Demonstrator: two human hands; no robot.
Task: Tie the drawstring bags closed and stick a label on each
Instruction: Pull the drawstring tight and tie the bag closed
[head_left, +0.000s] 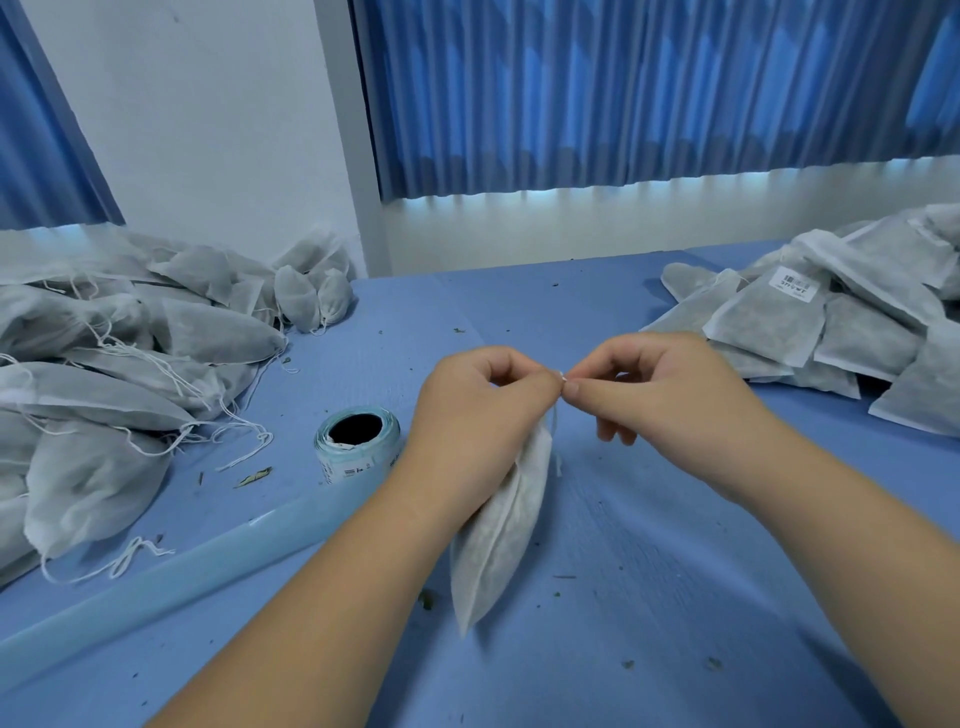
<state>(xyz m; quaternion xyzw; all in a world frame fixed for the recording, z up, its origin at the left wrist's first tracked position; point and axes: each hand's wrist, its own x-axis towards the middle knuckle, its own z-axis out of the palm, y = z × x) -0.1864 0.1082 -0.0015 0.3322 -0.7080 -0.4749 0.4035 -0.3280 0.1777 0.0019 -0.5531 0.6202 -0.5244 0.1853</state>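
Fingertips of the left hand (480, 410) and right hand (670, 410) meet, pinching the drawstring (562, 375) at the bag's (501, 540) top. It hangs beneath the left hand above the counter (675, 597), long axis slanting, bottom corner nearest the camera.

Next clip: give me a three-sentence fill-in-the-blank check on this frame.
1. The left hand and right hand pinch the ____ at the top of a bag.
2. The label roll stands on the table to the ____ of that bag.
3. The one visible stuck-on label is in the pile on the ____ side.
Missing words: drawstring; left; right.
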